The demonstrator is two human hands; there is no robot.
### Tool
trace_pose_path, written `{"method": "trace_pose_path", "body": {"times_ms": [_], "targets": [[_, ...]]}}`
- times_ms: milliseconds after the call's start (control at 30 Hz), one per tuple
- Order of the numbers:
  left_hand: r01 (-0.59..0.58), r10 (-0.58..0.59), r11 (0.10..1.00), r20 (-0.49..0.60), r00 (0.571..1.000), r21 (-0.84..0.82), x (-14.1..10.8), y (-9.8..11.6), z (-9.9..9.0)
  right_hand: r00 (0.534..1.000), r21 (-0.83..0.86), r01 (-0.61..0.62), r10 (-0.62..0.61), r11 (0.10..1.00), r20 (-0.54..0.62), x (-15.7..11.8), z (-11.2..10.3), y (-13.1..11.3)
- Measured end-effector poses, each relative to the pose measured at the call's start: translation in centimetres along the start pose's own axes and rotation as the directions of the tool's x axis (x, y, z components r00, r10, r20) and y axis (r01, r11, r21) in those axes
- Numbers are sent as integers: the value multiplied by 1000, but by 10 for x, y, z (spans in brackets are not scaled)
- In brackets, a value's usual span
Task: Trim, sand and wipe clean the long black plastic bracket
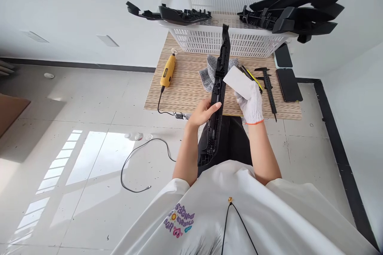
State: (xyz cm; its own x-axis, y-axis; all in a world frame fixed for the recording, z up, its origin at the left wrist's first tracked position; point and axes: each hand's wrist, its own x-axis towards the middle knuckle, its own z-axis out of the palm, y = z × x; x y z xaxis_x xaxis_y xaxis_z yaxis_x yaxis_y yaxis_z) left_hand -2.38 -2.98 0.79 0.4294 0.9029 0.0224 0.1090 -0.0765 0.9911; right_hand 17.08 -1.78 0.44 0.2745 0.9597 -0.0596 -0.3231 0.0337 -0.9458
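Head view: the bare left hand (203, 113) grips a long black plastic strip (218, 87) near its middle, thumb on the ribbed face, while the gloved right hand (251, 105) pinches a white card (237, 81) just beside it. The strip runs lengthwise in front of the person, its top end before the white basket (194, 42), its lower end over the lap (237, 135). It looks light and fairly stiff, though long enough to swing, and the small clips along it may snap — the smooth edge near the middle seems the safer hold. The card looks thin and bendable, best pinched flat; whether its corner touches the strip is hard to tell from above. The strip crosses the near edge of the counter (190, 95). The basket bounds the far side, calipers (268, 87) and a phone (289, 84) the right. More room lies leftward — between the grey cloth (206, 78) and the yellow power tool (168, 71)
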Motion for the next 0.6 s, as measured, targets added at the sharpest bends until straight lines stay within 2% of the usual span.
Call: {"method": "trace_pose_path", "body": {"times_ms": [67,167,267,433,600], "targets": [[-5,5,1000,-1,1000,8,0,0,0,999,84,-50,48,995,22,1,-2,-1],[-6,7,1000,-9,1000,29,0,0,0,997,152,-66,70,986,-16,-1,-2,-5],[-7,8,999,-18,1000,35,0,0,2,995,164,-68,78,984,-54,-4,0,-11],[28,-28,1000,-39,999,-4,-1,-1,3,994,126,-104,108,987,-21,-9,3,-18],[112,-110,986,25,994,-125,0,1,5,992,154,-128,129,980,4,-9,3,-18]]}}
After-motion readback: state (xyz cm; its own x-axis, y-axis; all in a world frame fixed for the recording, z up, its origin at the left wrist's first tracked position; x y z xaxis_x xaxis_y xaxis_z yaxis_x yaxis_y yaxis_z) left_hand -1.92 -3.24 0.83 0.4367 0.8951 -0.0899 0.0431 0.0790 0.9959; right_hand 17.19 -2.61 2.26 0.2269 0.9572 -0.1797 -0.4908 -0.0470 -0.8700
